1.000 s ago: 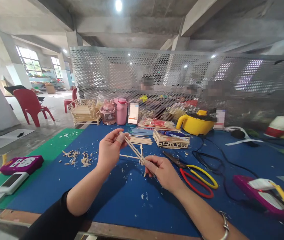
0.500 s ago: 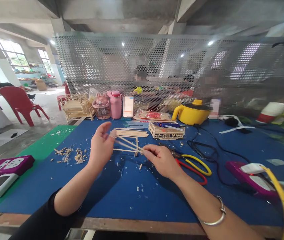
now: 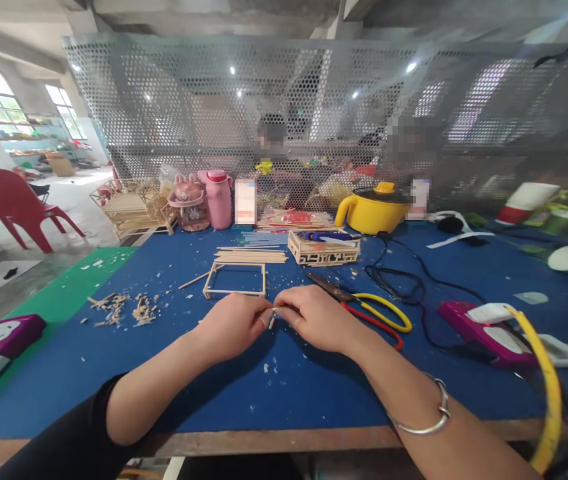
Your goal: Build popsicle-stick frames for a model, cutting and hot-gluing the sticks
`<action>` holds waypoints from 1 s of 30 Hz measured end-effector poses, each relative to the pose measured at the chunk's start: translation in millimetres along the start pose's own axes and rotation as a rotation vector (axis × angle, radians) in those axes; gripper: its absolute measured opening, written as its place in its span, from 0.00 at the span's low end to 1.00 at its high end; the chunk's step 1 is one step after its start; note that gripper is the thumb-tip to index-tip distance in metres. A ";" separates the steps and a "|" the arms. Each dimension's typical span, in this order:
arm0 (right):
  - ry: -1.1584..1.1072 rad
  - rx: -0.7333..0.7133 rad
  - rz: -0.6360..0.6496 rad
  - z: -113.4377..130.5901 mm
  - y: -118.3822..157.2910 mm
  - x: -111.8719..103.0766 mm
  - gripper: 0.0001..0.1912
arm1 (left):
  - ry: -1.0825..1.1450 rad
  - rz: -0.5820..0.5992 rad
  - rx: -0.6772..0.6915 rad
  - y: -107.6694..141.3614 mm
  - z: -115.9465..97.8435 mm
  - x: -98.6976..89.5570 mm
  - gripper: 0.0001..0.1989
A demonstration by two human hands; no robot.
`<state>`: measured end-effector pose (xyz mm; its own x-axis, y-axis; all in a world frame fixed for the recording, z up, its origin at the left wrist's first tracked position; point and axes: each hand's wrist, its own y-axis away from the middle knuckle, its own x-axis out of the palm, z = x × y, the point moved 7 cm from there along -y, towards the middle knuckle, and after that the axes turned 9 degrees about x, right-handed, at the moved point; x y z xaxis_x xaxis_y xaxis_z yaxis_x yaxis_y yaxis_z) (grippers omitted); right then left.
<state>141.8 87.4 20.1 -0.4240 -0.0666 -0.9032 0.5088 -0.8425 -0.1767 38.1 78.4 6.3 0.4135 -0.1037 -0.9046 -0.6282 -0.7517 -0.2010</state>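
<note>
My left hand [image 3: 237, 325] and my right hand [image 3: 318, 319] meet at the fingertips above the blue mat [image 3: 214, 400]. Both are pinched on a small pale stick piece [image 3: 275, 311], mostly hidden by the fingers. Just behind my left hand a rectangular wooden stick frame [image 3: 238, 291] rests on the mat, with one loose stick [image 3: 194, 280] at its left. Behind it lies a bundle of thin sticks [image 3: 251, 255]. To the right of my right hand are scissors [image 3: 381, 308] with one yellow and one red handle.
Wood scraps [image 3: 121, 308] lie at the left. A small wooden box [image 3: 323, 251] with a blue tool on top and a yellow pot [image 3: 377, 212] stand behind. Purple power strips [image 3: 484, 333] sit at both sides. People are beyond the mesh screen.
Both hands have come together and lower. The sticks stretched between them are no longer visible there; the stick frame now shows resting on the mat. The camera view has shifted.
</note>
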 end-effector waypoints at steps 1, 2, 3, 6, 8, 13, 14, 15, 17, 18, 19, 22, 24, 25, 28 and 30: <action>-0.008 0.007 0.007 -0.4 0.0 0.9 0.08 | 0.012 -0.010 0.008 0.6 1.1 0.4 0.16; -0.020 0.010 0.013 -0.5 -0.1 2.0 0.08 | 0.017 -0.018 0.013 1.2 2.0 0.6 0.15; -0.037 0.012 0.019 -0.3 -0.3 3.1 0.08 | 0.019 -0.026 0.013 1.8 2.9 0.5 0.15; -0.108 0.041 0.021 -0.2 -1.2 4.8 0.04 | 0.027 -0.049 -0.004 3.4 5.9 0.8 0.14; -0.181 0.084 0.011 -2.2 -0.8 1.5 0.08 | 0.064 -0.069 -0.014 4.3 7.6 1.5 0.14; -0.142 0.219 -0.162 -35.9 20.4 -36.3 0.14 | 0.205 -0.142 -0.023 6.0 10.0 -1.0 0.14; -0.067 0.312 -0.192 -52.9 29.4 -44.2 0.09 | 0.223 -0.153 -0.026 6.2 10.4 -1.8 0.14; 0.034 0.407 -0.175 -71.1 39.1 -48.5 0.08 | 0.239 -0.158 -0.026 6.4 10.5 -2.2 0.14; 0.261 0.577 -0.099 -105.6 59.0 -51.5 0.09 | 0.267 -0.159 -0.019 6.3 10.0 -2.0 0.14; 0.347 0.606 -0.051 -117.4 66.6 -49.9 0.10 | 0.279 -0.158 -0.016 6.3 9.7 -1.5 0.13; 0.394 0.604 -0.007 -125.1 71.9 -46.6 0.11 | 0.289 -0.159 -0.017 6.2 9.6 -1.0 0.13; 0.416 0.572 0.030 -130.0 77.2 -38.0 0.11 | 0.306 -0.169 -0.027 6.4 10.3 -0.1 0.13; 0.405 0.549 0.041 -125.6 75.4 -35.8 0.10 | 0.322 -0.177 -0.039 6.8 12.2 -0.3 0.14; 0.394 0.532 0.050 -123.5 74.3 -36.6 0.11 | 0.330 -0.188 -0.049 7.2 13.9 -1.0 0.14; 0.353 0.478 0.028 -127.2 73.1 -50.5 0.17 | 0.346 -0.222 -0.085 8.6 20.7 -3.8 0.15; 0.351 0.453 -0.020 -140.5 73.8 -65.9 0.19 | 0.351 -0.233 -0.098 9.3 24.3 -4.7 0.16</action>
<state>312.6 104.7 11.7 -0.1169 0.0684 -0.9908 0.0988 -0.9919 -0.0801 14.3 87.8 -0.4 0.7467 -0.1265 -0.6531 -0.4330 -0.8377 -0.3328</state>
